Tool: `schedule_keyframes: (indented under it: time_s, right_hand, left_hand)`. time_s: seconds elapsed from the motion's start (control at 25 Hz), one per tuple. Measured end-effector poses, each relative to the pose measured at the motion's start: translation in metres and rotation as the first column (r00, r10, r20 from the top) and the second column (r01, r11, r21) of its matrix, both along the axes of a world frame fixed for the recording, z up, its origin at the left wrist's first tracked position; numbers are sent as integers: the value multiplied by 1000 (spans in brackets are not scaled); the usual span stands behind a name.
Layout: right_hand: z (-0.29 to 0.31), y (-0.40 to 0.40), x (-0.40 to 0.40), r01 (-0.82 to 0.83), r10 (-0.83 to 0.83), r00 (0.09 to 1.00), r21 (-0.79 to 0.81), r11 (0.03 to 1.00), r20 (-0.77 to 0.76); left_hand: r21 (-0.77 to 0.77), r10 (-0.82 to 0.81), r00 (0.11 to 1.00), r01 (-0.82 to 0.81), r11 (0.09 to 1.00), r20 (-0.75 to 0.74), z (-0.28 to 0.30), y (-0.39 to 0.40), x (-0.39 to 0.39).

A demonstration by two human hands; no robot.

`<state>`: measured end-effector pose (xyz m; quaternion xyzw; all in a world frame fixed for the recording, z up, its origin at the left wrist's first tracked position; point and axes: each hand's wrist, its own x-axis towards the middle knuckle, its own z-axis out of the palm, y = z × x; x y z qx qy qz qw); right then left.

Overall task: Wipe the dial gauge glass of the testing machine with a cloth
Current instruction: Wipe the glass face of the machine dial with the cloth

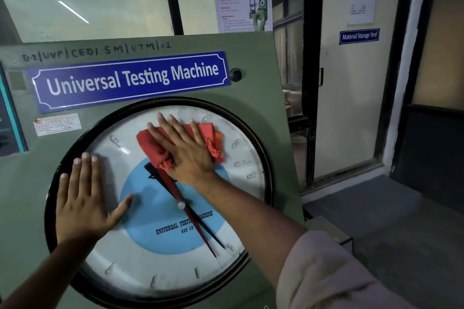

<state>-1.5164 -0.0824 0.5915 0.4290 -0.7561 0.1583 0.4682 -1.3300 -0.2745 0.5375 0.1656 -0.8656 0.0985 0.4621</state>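
Note:
The round dial gauge glass (140, 266) with a black rim fills the front of the green testing machine (22, 183). Its face is white with a blue centre and red and black needles. A red cloth (153, 148) lies against the upper part of the glass. My right hand (185, 150) presses flat on the cloth with fingers spread. My left hand (82, 198) rests flat and open on the glass and rim at the left, holding nothing.
A blue "Universal Testing Machine" nameplate (130, 80) sits above the dial, with a small black knob (235, 74) to its right. Behind are windows, a poster (243, 6) and a door marked "Material Storage Yard" (359, 36). Grey floor lies to the right.

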Motion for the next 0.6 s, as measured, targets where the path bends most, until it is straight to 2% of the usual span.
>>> schedule_keyframes:
  time_s: [0.04,0.12,0.24,0.32,0.4,0.52,0.6]
  right_hand:
    - [1,13,-11,23,-22,1000,-16,1000,20]
    - [-7,39,-30,127,-104,983,-153,980,152]
    - [-58,68,-35,339,-202,903,-340,877,379]
    - [-101,80,-21,414,-170,844,-418,809,508]
    - [-131,83,-7,462,-119,774,-425,779,622]
    - [-122,79,-2,501,-51,704,-445,742,708]
    - [-88,68,-7,499,-57,716,-453,739,696]
  left_hand:
    - [3,2,1000,-2,1000,2,0,0,0]
    - [6,-2,1000,2,1000,27,1,1,0]
    - [2,5,999,-5,1000,44,1,4,1]
    - [13,8,999,-9,1000,43,1,4,2]
    - [8,6,999,-7,1000,36,2,3,1]
    - [-2,7,999,-7,1000,41,1,4,2]
    - [-5,8,999,-8,1000,52,0,3,2]
